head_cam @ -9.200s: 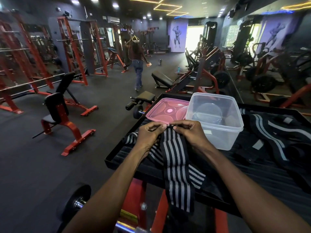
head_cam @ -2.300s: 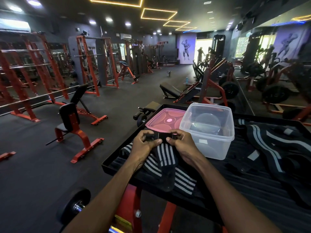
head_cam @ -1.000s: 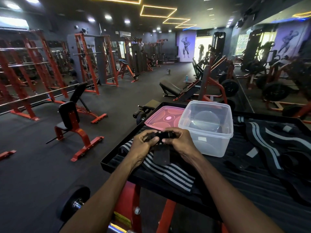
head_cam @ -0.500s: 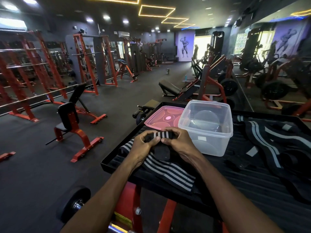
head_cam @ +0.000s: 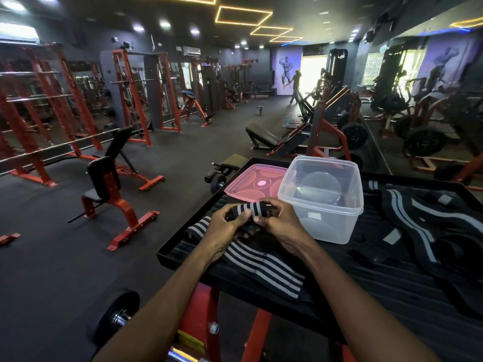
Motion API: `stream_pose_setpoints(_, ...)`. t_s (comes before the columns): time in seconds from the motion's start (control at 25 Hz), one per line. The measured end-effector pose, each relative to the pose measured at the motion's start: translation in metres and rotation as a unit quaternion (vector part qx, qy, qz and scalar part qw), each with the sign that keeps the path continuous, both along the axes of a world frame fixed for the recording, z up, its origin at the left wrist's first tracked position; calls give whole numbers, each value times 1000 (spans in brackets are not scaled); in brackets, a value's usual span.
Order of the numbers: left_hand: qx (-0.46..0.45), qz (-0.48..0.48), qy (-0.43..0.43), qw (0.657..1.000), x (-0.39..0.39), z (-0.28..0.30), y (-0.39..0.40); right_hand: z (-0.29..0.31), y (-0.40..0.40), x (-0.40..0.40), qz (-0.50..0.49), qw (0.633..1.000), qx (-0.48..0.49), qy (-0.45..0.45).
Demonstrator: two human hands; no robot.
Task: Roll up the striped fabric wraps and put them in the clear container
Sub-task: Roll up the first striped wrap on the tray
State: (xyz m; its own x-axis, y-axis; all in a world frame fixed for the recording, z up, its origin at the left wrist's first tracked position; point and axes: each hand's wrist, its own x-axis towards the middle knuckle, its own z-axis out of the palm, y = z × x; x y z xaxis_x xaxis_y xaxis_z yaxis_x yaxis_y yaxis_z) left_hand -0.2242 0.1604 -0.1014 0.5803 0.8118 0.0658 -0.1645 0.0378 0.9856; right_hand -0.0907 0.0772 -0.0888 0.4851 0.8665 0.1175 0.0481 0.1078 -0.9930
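A black wrap with grey stripes [head_cam: 261, 265] lies on the black tray [head_cam: 183, 253], its far end wound into a small roll [head_cam: 252, 208]. My left hand [head_cam: 227, 226] and my right hand [head_cam: 278, 222] both grip that roll from either side, thumbs on top. The clear container [head_cam: 322, 205] stands open just right of my hands, with no wrap in it. More striped wraps [head_cam: 418, 226] lie loose on the right part of the tray.
A pink lid [head_cam: 254, 182] rests behind my hands, left of the container. The tray sits on a red frame [head_cam: 198, 325]. Red benches [head_cam: 109, 189] and racks fill the gym floor to the left; a person stands far back by the doorway.
The roll has grown as my hands wound more wrap onto it. The hanging tail has been drawn up onto the tray and the loose length is shorter.
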Motion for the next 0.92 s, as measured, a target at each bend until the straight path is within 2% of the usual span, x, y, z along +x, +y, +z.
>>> stream_pose_setpoints(0.12,70,42,42,996,-1,-2,2,3,2,-2,6,999,-2,43)
stream_pose_setpoints(0.24,81,51,48,994,-3,-1,3,8,3,-4,33,989,10,144)
stream_pose_setpoints(0.28,91,49,48,993,-3,-1,4,8,4,-5,37,988,1,149)
stream_pose_setpoints(0.44,113,44,51,991,-4,-2,4,-1,7,-4,19,994,-28,104)
stream_pose_setpoints(0.6,37,4,19,999,-3,-2,3,-1,5,-1,-10,999,-15,48)
stream_pose_setpoints(0.76,91,18,70,993,-4,-1,0,-3,5,-2,-13,1000,-21,3)
stream_pose_setpoints(0.92,124,12,80,989,-6,2,-1,0,5,1,49,993,-51,98)
